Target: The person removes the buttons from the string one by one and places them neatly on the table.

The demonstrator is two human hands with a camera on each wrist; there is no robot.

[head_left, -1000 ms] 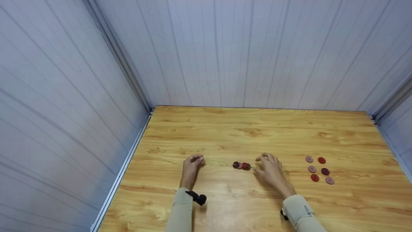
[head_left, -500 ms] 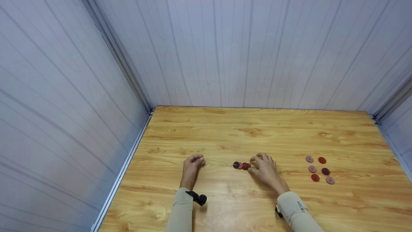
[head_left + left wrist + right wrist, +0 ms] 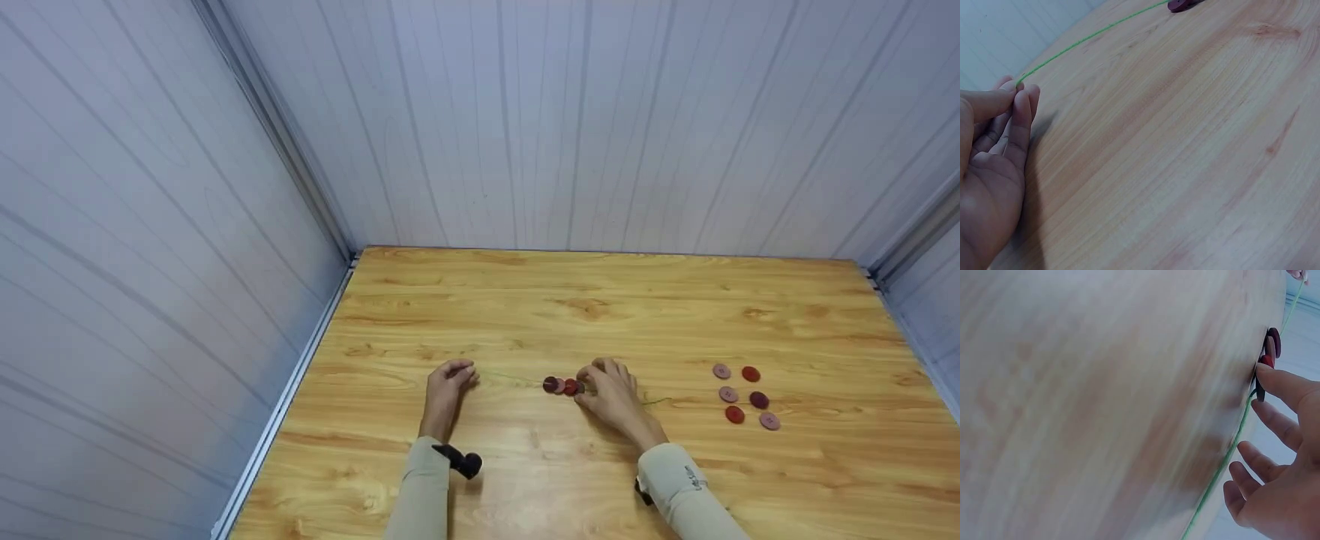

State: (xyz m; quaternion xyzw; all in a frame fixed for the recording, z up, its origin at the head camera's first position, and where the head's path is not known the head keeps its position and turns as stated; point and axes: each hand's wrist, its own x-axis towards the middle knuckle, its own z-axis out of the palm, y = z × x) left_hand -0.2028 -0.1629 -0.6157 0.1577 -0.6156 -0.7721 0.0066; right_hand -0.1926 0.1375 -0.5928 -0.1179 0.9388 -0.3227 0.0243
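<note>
Presently, on the tabletop (image 3: 570, 307), the button row (image 3: 560, 385) is pinched at its right end by the right hand (image 3: 616, 400); well to its left, the green string (image 3: 1078, 43) is pinched by the left hand (image 3: 445, 391).

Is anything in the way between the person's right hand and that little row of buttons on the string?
Nothing visible is: the right hand is right at the row of buttons, thumb and forefinger at the dark end button. The loose buttons lie off to its right.
</note>
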